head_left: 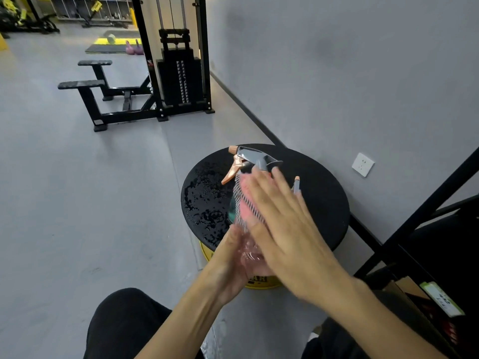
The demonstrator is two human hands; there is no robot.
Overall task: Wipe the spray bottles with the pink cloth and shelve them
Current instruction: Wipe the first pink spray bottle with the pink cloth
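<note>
Above the wet bench (pixel 324 203) at lower centre, the bottle (pixel 255 156), judged light and slippery, is clasped at its base by the left grip (pixel 233 263), while the cloth (pixel 246 203) is pressed to its body by the flat-fingered right grip (pixel 282 224); the neck seems the surer hold.

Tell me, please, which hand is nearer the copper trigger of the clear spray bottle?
Right. The right hand presses the pink cloth beside the copper trigger; the left hand grips the base of the clear spray bottle, farther away.
</note>
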